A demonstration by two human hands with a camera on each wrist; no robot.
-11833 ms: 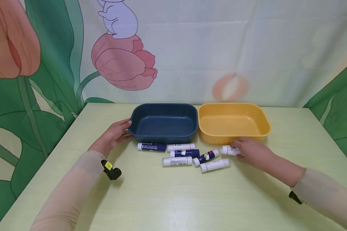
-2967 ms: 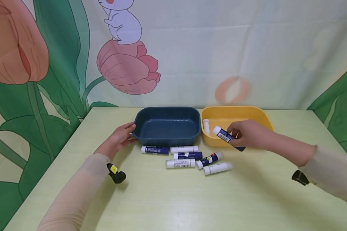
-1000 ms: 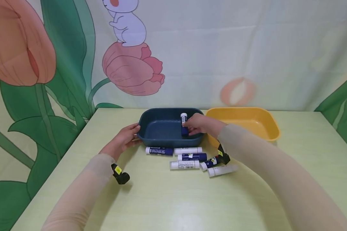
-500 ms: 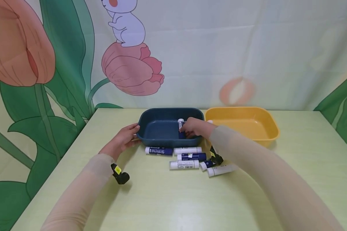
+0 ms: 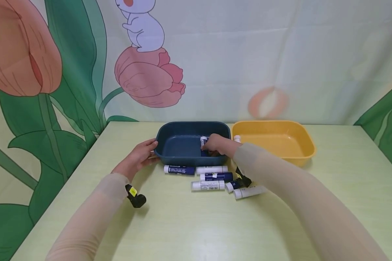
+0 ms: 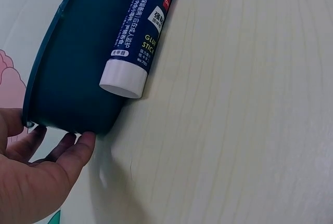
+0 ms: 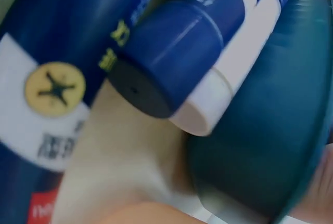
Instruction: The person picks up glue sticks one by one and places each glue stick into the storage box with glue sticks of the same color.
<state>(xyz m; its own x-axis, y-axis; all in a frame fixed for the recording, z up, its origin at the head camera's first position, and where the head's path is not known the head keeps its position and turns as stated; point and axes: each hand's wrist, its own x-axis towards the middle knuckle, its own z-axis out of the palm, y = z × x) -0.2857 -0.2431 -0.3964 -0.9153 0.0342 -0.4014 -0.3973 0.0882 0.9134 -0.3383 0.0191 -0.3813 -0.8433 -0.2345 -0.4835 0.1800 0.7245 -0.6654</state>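
My left hand (image 5: 138,156) grips the left end of the dark blue plastic bin (image 5: 183,161); in the left wrist view the fingers (image 6: 78,154) press against its outer wall. Reaching into that bin's right part, my right hand (image 5: 219,143) pinches a navy glue stick (image 5: 204,142) with a white cap, held near the bin floor and tipped up at the cap end. The hand covers part of the stick. A white glue stick (image 5: 237,139) shows inside the yellow bin (image 5: 281,139), mostly behind the right wrist.
In front of the bins lie several glue sticks: a navy one (image 5: 179,170) at left, a white one (image 5: 211,169) beside it, another navy one (image 5: 216,177), and a white one (image 5: 207,186) nearer. Two more lie partly under the right wrist's camera (image 5: 243,178).
The white glue stick once in my right hand now lies in the yellow bin. My right hand has carried a navy one left into the blue bin and lowered it; the left hand keeps its hold.
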